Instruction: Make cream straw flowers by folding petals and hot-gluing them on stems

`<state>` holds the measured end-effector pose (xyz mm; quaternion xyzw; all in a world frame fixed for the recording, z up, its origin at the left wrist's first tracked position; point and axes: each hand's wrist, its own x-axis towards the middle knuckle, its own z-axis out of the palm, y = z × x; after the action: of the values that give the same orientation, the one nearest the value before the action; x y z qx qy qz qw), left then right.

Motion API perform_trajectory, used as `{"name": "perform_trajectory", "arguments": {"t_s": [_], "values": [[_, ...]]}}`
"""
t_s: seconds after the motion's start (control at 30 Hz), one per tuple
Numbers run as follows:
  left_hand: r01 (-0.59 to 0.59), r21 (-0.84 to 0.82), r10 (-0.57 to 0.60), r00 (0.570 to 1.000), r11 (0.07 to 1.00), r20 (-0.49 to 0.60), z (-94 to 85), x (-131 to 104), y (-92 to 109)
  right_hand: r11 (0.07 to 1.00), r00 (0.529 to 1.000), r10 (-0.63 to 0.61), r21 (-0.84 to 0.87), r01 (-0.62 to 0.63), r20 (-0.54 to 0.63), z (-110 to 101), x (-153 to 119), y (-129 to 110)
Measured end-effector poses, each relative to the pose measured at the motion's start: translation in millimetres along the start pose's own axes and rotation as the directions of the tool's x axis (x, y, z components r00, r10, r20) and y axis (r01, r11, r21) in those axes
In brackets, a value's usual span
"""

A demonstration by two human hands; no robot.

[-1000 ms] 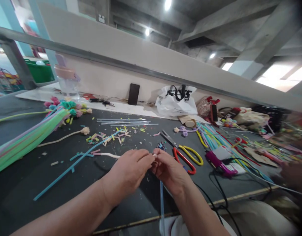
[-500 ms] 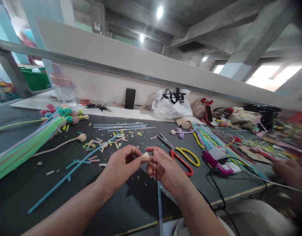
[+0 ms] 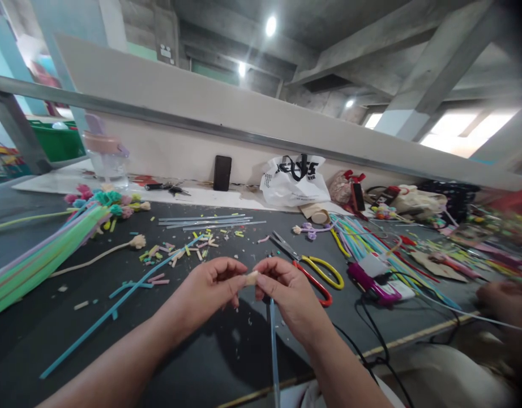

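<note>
Between my two hands, near the middle of the view, is a small cream piece (image 3: 251, 278). My left hand (image 3: 216, 283) pinches its left side with thumb and fingertips. My right hand (image 3: 282, 286) has thumb and index finger closed on its right side. A clear bluish stick (image 3: 274, 345) hangs down from beneath my right hand; its upper end is hidden. Scissors (image 3: 318, 272) with one red and one yellow handle lie just right of my right hand. Left of my hands, a long blue strip (image 3: 95, 328) lies on the dark table (image 3: 167, 385).
Short cut pieces (image 3: 176, 252) are scattered behind my left hand. A green bundle with flower-like tips (image 3: 52, 249) lies at the left. Beyond are a bottle (image 3: 106, 158), phone (image 3: 222, 173) and white bag (image 3: 292, 181). A purple tool (image 3: 377, 286) and another person's hand (image 3: 505, 300) are at the right.
My right hand's fingers have closed from a looser pose onto the cream piece. Both hands sit slightly lower in the view, which has shifted a little.
</note>
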<state>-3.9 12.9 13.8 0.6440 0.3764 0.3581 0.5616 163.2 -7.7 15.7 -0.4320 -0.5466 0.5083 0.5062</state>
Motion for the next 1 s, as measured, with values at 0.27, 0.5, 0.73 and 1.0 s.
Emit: {"name": "perform_trajectory", "arguments": {"t_s": [0.27,0.5,0.73,1.0], "values": [[-0.366,0.654,0.4,0.911,0.662,0.106,0.6,-7.6,-11.9,0.997,0.999,0.041,-0.066,-0.043,-0.03,2.2,1.3,1.3],[-0.36,0.747,0.407,0.904,0.559,0.131,4.9,-7.9,-15.5,0.997,0.999,0.04,-0.064,-0.04,-0.006,4.7,1.6,0.6],[-0.359,0.644,0.386,0.916,0.676,0.105,3.8,-6.2,-12.2,0.996,0.993,-0.028,-0.084,0.038,0.112,-2.0,-0.9,0.1],[-0.114,0.365,0.142,0.989,0.924,-0.05,6.1,-4.7,-5.8,0.998,0.995,0.043,-0.058,-0.038,0.089,-11.8,2.8,-3.9]]}}
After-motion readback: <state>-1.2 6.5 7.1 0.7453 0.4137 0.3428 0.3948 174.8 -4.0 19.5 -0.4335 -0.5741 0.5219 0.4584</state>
